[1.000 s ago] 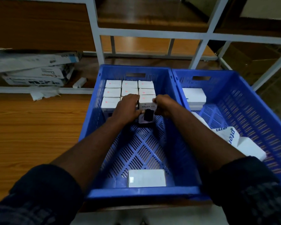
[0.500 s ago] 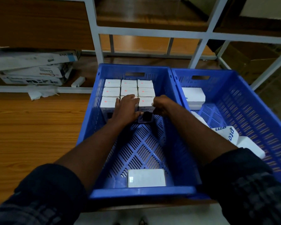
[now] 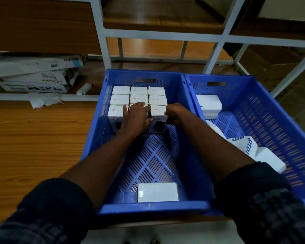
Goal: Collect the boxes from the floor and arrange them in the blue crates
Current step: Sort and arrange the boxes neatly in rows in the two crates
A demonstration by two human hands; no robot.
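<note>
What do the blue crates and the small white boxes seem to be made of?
Blue crates: probably moulded plastic, faintly glossy; slotted lattice walls and floor, cut-out handles. White boxes: likely printed cardboard, matt; crisp folded edges and small red logos on top.

I get a dim, cool-toned feed. The brightest patch is the orange wood panel (image 3: 148, 48) behind the white rack (image 3: 102, 41), which looks warmly lit. The white boxes (image 3: 139, 99) in the left crate (image 3: 153, 207) glow softly without glare, and the left hand (image 3: 136, 117) and right hand (image 3: 174, 115) read dark against them. Small print on the boxes is soft. The sleeves (image 3: 47, 213) sink into near black. The wide lens bows the rack's bars, and the right crate (image 3: 271, 110) smears toward the edge.
</note>
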